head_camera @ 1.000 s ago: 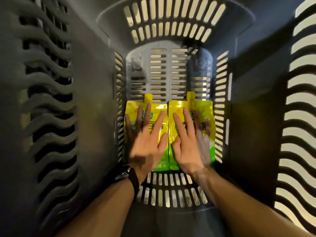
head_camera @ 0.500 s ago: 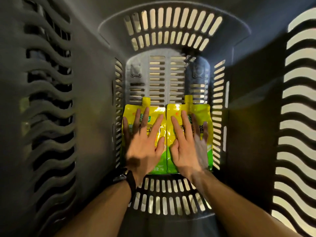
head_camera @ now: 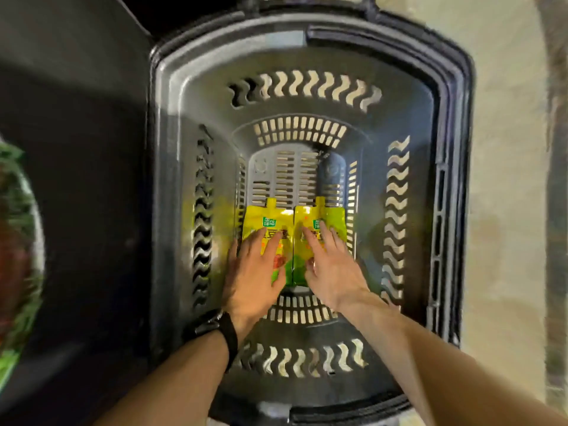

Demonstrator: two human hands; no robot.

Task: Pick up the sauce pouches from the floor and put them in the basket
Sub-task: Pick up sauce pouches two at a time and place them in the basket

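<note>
Yellow left pouch (head_camera: pixel 270 219) and right pouch (head_camera: pixel 333 217) lie touching on the grey basket (head_camera: pixel 167 186) bottom. The left hand (head_camera: pixel 255 279) and right hand (head_camera: pixel 333 272), fingers straight and spread, cover their near halves. A black watch (head_camera: pixel 222 330) bands the left wrist.

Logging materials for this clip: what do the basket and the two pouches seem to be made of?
Basket: looks like moulded dark grey plastic, faintly glossy; cut-out slots and soft highlights on the rim. Left pouch and right pouch: probably flexible plastic or foil laminate, shiny; glare on printed yellow-green faces, spouts on top.
</note>
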